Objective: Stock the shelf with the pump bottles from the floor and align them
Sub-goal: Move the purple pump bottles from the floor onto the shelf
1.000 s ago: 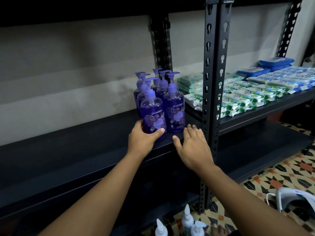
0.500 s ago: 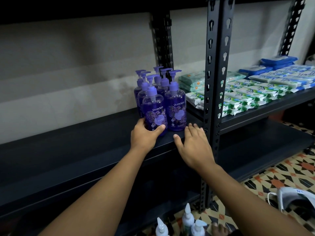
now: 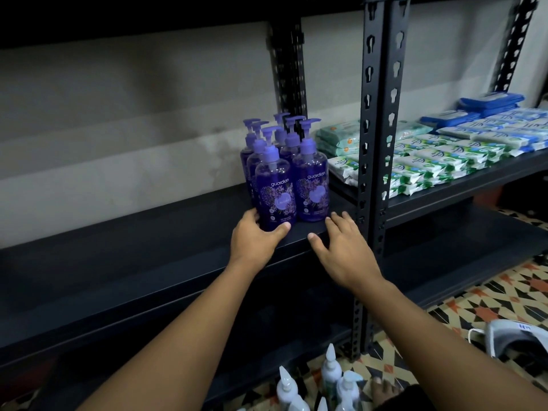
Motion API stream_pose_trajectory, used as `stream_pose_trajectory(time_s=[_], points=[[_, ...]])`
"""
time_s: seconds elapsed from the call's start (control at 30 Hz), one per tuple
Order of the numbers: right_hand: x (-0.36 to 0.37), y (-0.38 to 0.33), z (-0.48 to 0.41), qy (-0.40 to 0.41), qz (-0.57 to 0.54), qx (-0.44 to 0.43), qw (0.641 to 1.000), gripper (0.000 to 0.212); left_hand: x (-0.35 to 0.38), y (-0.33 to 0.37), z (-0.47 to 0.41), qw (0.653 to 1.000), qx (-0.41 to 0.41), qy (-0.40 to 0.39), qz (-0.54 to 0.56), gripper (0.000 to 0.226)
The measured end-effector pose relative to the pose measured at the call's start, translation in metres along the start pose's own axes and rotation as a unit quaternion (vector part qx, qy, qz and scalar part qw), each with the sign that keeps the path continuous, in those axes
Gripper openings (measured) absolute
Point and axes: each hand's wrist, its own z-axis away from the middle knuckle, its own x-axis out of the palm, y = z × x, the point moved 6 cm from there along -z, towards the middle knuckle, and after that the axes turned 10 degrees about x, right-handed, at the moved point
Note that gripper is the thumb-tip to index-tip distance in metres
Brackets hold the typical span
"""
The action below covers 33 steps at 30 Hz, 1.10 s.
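Head view: the left hand [image 3: 255, 238] curls its fingers [image 3: 280, 230] round the base of the front-left purple guardian pump bottle [image 3: 274, 188], which stands in a tight cluster on the dark shelf [image 3: 148, 241]. The right hand [image 3: 344, 250] lies released, fingers straight, at the shelf edge just beside the front-right bottle [image 3: 312, 185]. White pump bottles [image 3: 330, 369] stand on the floor [image 3: 489, 304].

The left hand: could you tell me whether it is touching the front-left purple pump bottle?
Touching. The head view shows the left hand cupping the base of the front-left purple pump bottle, thumb across its front, fingers round its left side.
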Motion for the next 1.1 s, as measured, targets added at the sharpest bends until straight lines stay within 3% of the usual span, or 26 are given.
stream_pose_trajectory(time_s=[0.1,0.37,0.53,0.77,1.1], points=[[-0.007,0.002,0.018,-0.02,-0.03,-0.003,0.999,0.067,-0.008,-0.001,0.023,1.0,-0.004,-0.015,0.019,0.087],[-0.017,-0.012,0.077,-0.042,-0.114,-0.018,0.992,0.049,-0.067,0.007,0.117,0.997,-0.005,-0.072,0.023,0.044],[0.003,-0.041,0.129,-0.11,-0.153,-0.062,0.98,0.041,-0.119,0.0,0.177,0.999,-0.029,-0.044,0.0,0.033],[0.032,-0.071,0.199,-0.212,-0.151,-0.094,0.961,0.046,-0.165,-0.026,0.249,0.996,-0.083,-0.014,0.011,0.023],[0.014,-0.024,0.265,-0.202,-0.132,-0.012,0.97,0.03,-0.125,-0.055,0.296,0.988,-0.091,-0.083,0.091,0.022]])
